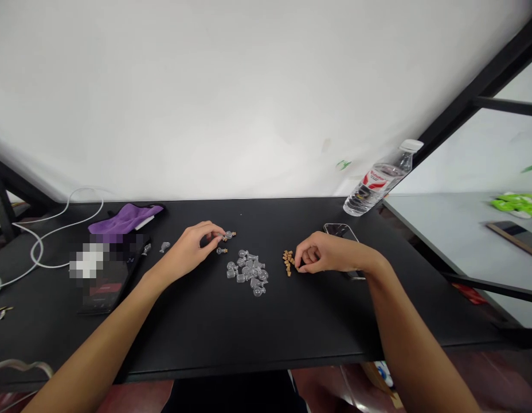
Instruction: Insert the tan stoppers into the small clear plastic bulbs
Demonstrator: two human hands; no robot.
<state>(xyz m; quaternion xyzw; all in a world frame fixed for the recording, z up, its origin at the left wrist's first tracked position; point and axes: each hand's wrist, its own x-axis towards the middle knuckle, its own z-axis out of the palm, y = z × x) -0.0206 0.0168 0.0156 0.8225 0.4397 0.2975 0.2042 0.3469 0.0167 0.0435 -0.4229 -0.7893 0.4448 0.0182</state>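
My left hand (198,244) has thumb and forefinger pinched at a tiny corked glass bottle (225,237), partly hidden by the fingertips. Touching or close beside it is another corked bottle (230,234), and a third corked bottle (222,250) lies just below. A heap of small clear glass bottles without corks (251,271) is spread between the hands. My right hand (315,253) is closed, its thumb and forefinger together at the edge of a small pile of corks (288,259); what is between those fingertips is hidden.
A water bottle (380,180) leans at the back right. One phone (341,231) lies behind my right wrist, a larger dark device (105,289) at left beside a purple cloth (126,221). Two small clear pieces (164,246) lie near my left forearm. White cable (40,249) loops at far left.
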